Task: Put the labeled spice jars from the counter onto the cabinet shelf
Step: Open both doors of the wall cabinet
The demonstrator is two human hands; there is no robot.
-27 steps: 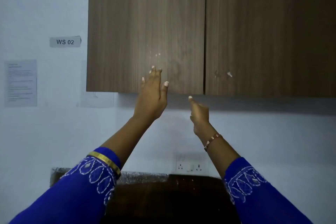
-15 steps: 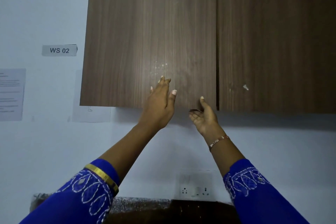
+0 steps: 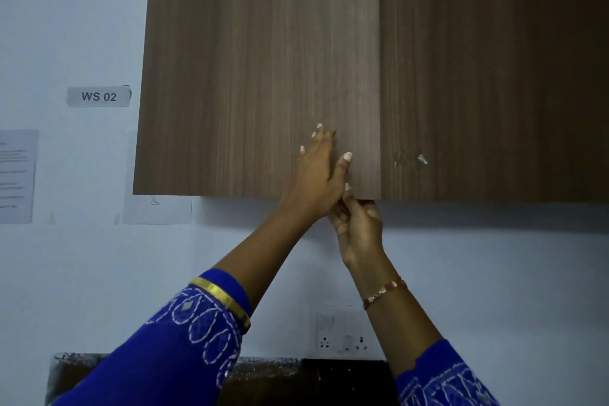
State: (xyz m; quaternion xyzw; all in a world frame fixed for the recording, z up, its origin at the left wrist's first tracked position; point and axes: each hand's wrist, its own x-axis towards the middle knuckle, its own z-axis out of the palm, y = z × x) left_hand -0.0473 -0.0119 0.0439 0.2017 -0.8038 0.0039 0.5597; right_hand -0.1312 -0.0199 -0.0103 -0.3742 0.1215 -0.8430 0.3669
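Pale blue-white wall fills the background, with a brown wood-grain wall cabinet (image 3: 263, 76) mounted high on it. Its two doors are tall upright panels, long axis vertical, faces turned toward the viewer. The left door (image 3: 250, 92) looks slightly swung out at its right edge, beside the darker right door (image 3: 494, 76).

A person reaches up with both arms in blue embroidered sleeves. The left hand (image 3: 318, 175) lies flat against the lower part of the left door, its grip fully open, fingers (image 3: 324, 137) spread and pointing up, holding nothing. The right hand (image 3: 357, 224) is just beneath it, touching it, its grip curled on the bottom edge of the left door near the seam between the doors, with the thumb pressed on the door face and the fingers hooked underneath.

A gold bangle (image 3: 220, 298) sits on the left wrist and a thin bracelet (image 3: 384, 292) on the right.

On the wall to the left are a small sign reading "WS 02" (image 3: 99, 96) and a printed sheet (image 3: 16, 175). Low down, a wall socket (image 3: 344, 339) sits above a strip of dark tabletop (image 3: 329, 379). The spice jars and the shelf are out of view.
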